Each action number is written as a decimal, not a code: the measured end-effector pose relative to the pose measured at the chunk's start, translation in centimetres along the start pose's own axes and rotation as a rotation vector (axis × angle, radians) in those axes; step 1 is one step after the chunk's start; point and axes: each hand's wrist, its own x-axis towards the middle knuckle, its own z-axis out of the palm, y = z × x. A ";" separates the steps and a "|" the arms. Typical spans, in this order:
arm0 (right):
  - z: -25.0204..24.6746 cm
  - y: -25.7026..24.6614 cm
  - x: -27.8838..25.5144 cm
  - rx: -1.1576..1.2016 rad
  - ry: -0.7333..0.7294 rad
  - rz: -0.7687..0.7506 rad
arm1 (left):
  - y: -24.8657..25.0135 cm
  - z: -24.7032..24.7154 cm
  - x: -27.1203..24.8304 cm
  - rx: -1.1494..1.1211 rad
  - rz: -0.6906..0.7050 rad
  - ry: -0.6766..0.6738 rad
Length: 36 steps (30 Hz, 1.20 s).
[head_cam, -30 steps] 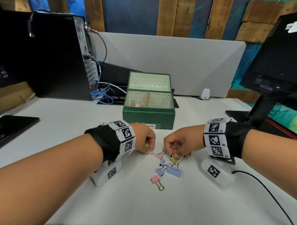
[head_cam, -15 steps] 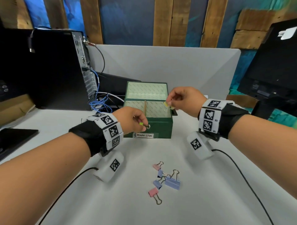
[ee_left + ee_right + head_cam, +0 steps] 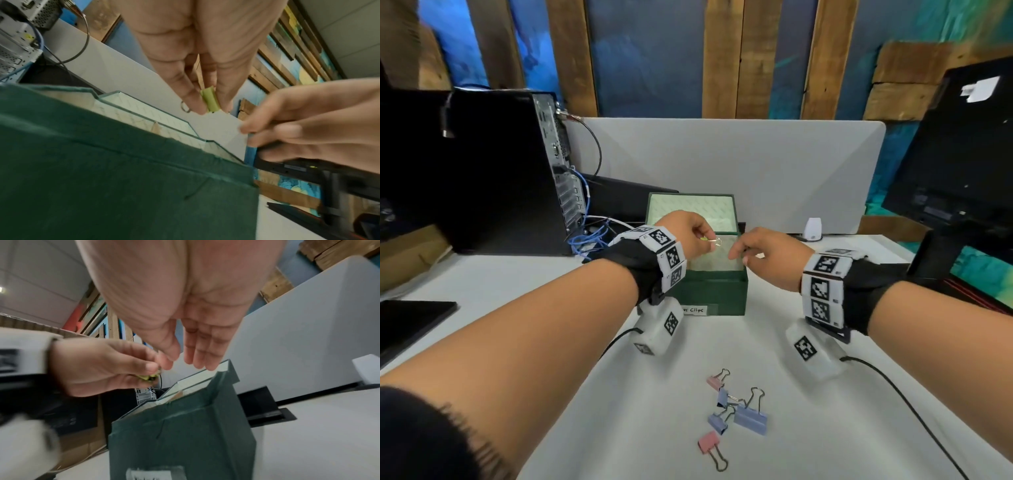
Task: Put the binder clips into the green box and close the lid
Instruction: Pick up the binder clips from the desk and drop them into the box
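While the left hand [image 3: 690,233] hovers over the open green box [image 3: 710,294] at the middle of the frame, its thumb and fingertips pinch a small green binder clip [image 3: 210,102]. To my eye the clean move is simply to part that pinch once the clip sits well inside the rim, not above the edge. Beside it, the right hand [image 3: 763,253] hangs with loose, nearly straight fingers, holding nothing. Five more clips [image 3: 736,411] wait on the white table [image 3: 585,394] at lower centre, well apart from the box. Its lid [image 3: 690,212] stands open behind.
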 end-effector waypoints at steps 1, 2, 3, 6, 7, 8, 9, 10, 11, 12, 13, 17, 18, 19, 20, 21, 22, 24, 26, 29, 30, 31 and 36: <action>-0.2 0.3 -0.8 0.010 -0.003 -0.009 | 0.1 0.2 0.5 0.004 0.001 0.005; -0.4 0.5 -1.6 0.016 -0.012 -0.013 | 0.2 0.6 0.9 0.003 0.001 0.003; -0.4 0.7 -2.3 0.016 -0.037 -0.014 | 0.2 0.9 1.2 0.011 0.002 -0.005; 0.0 0.8 -3.8 -0.006 -0.138 -0.032 | 0.2 1.4 1.1 0.094 0.037 -0.073; 0.2 0.8 -4.2 -0.016 -0.178 -0.047 | 0.2 1.4 0.7 0.105 0.057 -0.086; 0.4 0.7 -4.4 -0.027 -0.223 -0.062 | 0.2 1.2 0.1 0.105 0.081 -0.087; 0.6 0.6 -4.6 -0.036 -0.279 -0.077 | 0.2 0.8 -0.7 0.098 0.107 -0.083; 0.9 0.4 -4.9 -0.046 -0.345 -0.092 | 0.2 0.5 -1.8 0.092 0.130 -0.087; 1.1 0.1 -5.0 -0.059 -0.416 -0.109 | 0.2 0.0 -2.9 0.090 0.154 -0.117; 1.4 -0.3 -5.2 -0.071 -0.486 -0.132 | 0.0 -0.3 -4.2 0.091 0.170 -0.189; 1.7 -0.7 -5.3 -0.080 -0.549 -0.159 | -0.1 -0.6 -5.5 0.095 0.187 -0.298; 3.1 -2.2 -5.3 -0.093 -0.713 -0.252 | -0.8 -0.8 -10.3 0.177 0.235 -0.705; 3.5 -2.3 -5.3 -0.093 -0.726 -0.261 | -0.7 -0.6 -11.3 0.199 0.236 -0.771; 3.9 -2.4 -5.3 -0.099 -0.734 -0.267 | -0.6 -0.3 -12.1 0.215 0.245 -0.821; 4.2 -2.5 -5.3 -0.114 -0.738 -0.273 | -0.4 0.0 -12.8 0.228 0.263 -0.857; 4.5 -2.5 -5.4 -0.137 -0.738 -0.281 | -0.2 0.4 -13.4 0.239 0.296 -0.881; 4.7 -2.5 -5.4 -0.159 -0.737 -0.288 | 0.0 0.8 -13.7 0.254 0.336 -0.896; 4.8 -2.6 -5.4 -0.169 -0.726 -0.295 | 0.0 1.5 -14.0 0.291 0.401 -0.900; 4.7 -2.6 -5.5 -0.172 -0.706 -0.285 | 0.0 2.0 -14.0 0.313 0.420 -0.888; 4.7 -2.4 -5.7 -0.207 -0.664 -0.279 | 0.2 2.5 -14.0 0.328 0.426 -0.857; 4.6 -2.2 -5.7 -0.218 -0.649 -0.275 | 0.2 2.6 -14.0 0.341 0.425 -0.848; 4.6 -2.0 -5.7 -0.221 -0.640 -0.266 | 0.2 2.6 -14.1 0.359 0.420 -0.837; 3.9 -0.9 -5.3 -0.174 -0.612 -0.185 | -0.2 2.2 -13.9 0.446 0.344 -0.740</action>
